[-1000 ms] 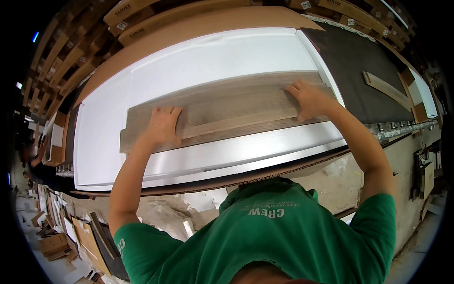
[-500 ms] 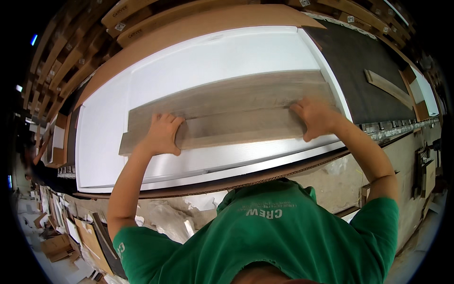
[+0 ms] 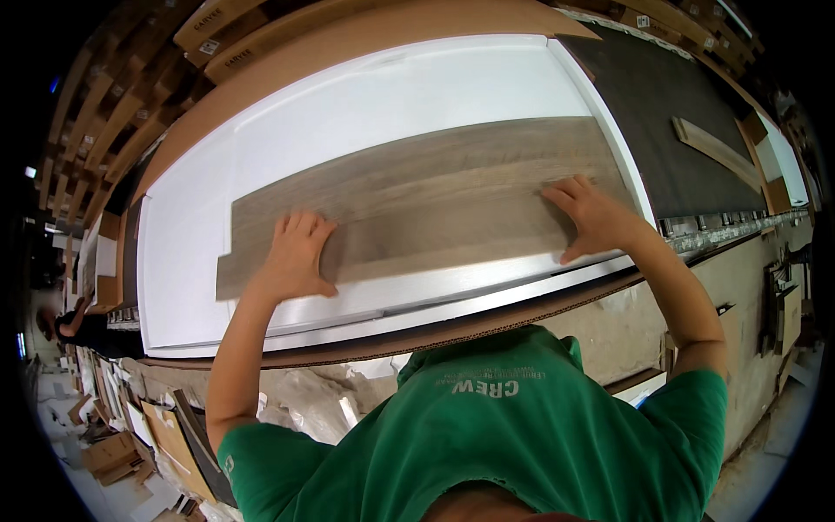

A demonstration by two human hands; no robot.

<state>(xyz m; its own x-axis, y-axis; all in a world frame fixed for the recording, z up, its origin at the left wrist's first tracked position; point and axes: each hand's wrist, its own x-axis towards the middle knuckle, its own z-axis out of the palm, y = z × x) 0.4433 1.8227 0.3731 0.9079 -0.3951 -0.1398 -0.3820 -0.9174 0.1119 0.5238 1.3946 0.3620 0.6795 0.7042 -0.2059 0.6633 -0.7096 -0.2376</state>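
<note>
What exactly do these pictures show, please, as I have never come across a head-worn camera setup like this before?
There is no robot here: you see a person's bare left hand and right hand. Every picture comes from the left of two fisheye cameras on their head, looking down, so straight edges appear bent and the green shirt fills the bottom.

In front is a white, raised-rim tray with brown cardboard beyond it. In it lie what look like two grey-brown planks side by side, their left ends staggered. Both hands are spread on the nearer plank, thumbs by its near edge; how firmly they grip cannot be told. A loose strip lies on the dark surface at right.
</note>
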